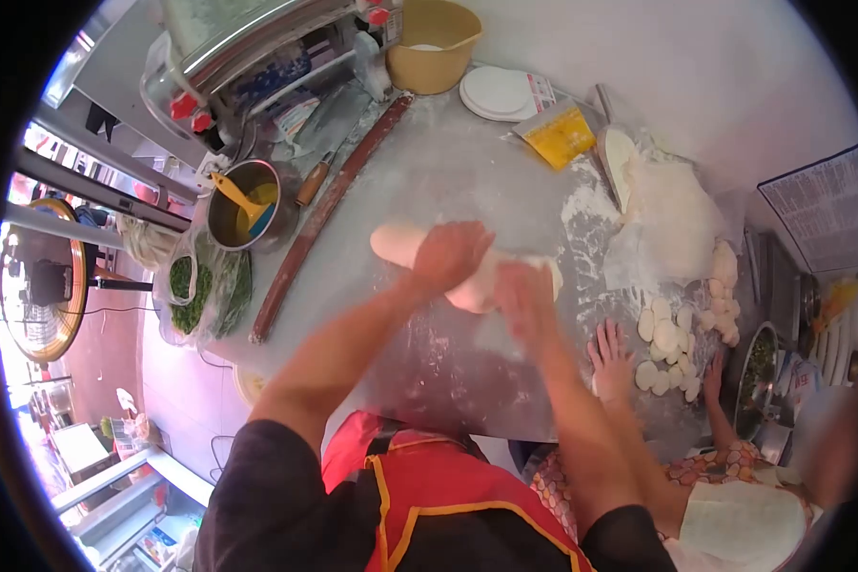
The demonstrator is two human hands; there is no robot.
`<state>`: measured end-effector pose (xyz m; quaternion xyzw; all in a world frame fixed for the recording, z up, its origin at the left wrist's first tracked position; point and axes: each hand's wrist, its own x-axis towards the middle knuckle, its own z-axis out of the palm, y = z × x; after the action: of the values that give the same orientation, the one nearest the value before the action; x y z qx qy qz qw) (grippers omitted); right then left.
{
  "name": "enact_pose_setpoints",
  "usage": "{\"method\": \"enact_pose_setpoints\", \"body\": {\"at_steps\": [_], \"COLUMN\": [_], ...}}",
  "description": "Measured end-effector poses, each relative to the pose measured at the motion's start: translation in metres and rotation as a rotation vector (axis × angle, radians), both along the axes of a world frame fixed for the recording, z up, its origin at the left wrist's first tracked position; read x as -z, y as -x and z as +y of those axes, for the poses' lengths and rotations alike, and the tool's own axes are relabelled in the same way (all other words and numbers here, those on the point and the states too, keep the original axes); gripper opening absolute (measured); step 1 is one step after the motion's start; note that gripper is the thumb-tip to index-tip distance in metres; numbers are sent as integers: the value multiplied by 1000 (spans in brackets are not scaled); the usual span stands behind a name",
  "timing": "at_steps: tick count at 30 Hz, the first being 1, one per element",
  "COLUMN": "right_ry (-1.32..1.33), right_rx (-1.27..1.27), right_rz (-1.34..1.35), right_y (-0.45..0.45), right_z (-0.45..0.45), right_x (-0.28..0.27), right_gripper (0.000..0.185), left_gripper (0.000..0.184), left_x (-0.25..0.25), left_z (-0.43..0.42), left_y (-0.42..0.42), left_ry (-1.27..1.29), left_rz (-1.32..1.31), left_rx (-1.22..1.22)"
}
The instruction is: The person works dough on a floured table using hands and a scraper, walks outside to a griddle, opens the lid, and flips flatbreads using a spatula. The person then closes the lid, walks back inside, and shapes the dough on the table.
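A thick pale roll of dough lies across the steel worktop, and both my hands are on it. My left hand is curled over the middle of the roll and bears down on it, while one rounded end sticks out to the left. Close by on the right, my right hand grips the other part, slightly smeared by motion. The underside of the dough and part of my fingers are hidden. Light flour smudges mark the worktop in front of my hands.
A long wooden rolling pin lies left, beside a metal pot with a yellow brush. Flattened dough pieces and a floury plastic bag are right. A co-worker's hand rests on the worktop. A dough machine stands behind.
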<state>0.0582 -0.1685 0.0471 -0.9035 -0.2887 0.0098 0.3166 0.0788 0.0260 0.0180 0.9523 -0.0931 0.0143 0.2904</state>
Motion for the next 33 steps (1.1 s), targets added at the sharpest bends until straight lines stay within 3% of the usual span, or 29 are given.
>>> {"method": "enact_pose_setpoints", "body": {"at_steps": [2,3,6,7,12,18,21,22,24,25,27,28,31,33], "right_ry": [-58,-71,208,158,-14,199,80,34,-48,32,171,133,79,114], "right_rx": [11,70,283,316,305,337,424,355,202,164,83,122,204,230], "right_rz": [11,-44,-379,-365,-339,-110,-349,-131,298,251,152,29,-293,-428], "right_y": [44,60,73,74,-2,-88,-110,-103,-92,-69,-16,10,54,50], "right_z": [-11,-10,0,2,13,18,28,21,3,1,13,25,51,60], "right_x": [-14,-11,39,52,75,77,88,85,72,49,-5,1,43,75], "right_gripper": [30,32,35,36,40,28,29,30,32,33,38,41,50,52], "left_gripper": [33,37,47,49,47,32,30,30,32,33,34,35,35,36], "left_x": [-10,3,30,33,27,40,36,32,34,35,3,-7,22,45], "left_z": [-26,-35,-43,-41,-26,-19,-22,-20,-19,-22,-4,9,39,31], "left_y": [47,72,115,116,44,-46,-64,-60,-25,3,48,67,92,92], "left_ry": [-8,-31,-56,-58,-6,15,-20,-35,63,120,231,283,-199,-218], "left_rz": [-226,-210,-248,-266,-189,-140,-37,5,-229,-328,-211,-150,-311,-276], "left_rx": [-146,-135,-109,-94,-107,-197,-239,-250,-186,-160,-40,31,-276,-345]}}
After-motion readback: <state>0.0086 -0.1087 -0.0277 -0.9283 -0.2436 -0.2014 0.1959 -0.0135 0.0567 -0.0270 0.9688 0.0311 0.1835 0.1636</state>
